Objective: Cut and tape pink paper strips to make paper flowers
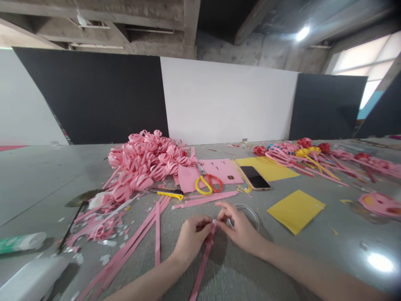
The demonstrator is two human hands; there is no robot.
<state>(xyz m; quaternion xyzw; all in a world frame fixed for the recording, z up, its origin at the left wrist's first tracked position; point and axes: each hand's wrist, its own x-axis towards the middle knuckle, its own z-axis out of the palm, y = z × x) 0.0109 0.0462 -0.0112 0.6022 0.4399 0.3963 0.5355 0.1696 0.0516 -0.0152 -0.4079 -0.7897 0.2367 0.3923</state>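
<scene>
A pink paper strip (pixel 202 267) runs up from the bottom edge, its upper end pinched between both hands. My left hand (pixel 193 236) has its thumb and fingers closed on the strip, with a small folded bit of pink below them. My right hand (pixel 239 228) pinches the whitish tip of the same strip from the other side, its index finger raised. Behind the right hand lies a clear round roll (pixel 252 215), partly covered by it. More long pink strips (pixel 134 246) lie left of my left hand, and short ones (pixel 206 200) lie beyond both hands.
A large heap of pink paper curls (pixel 147 161) stands at the back left. Scissors (pixel 209 184), a yellow cutter (pixel 171 193), a phone (pixel 255 177) and yellow paper (pixel 296 211) lie beyond the hands. A white box (pixel 34 278) and tube (pixel 23 242) sit left. Paper flowers (pixel 308 151) lie back right.
</scene>
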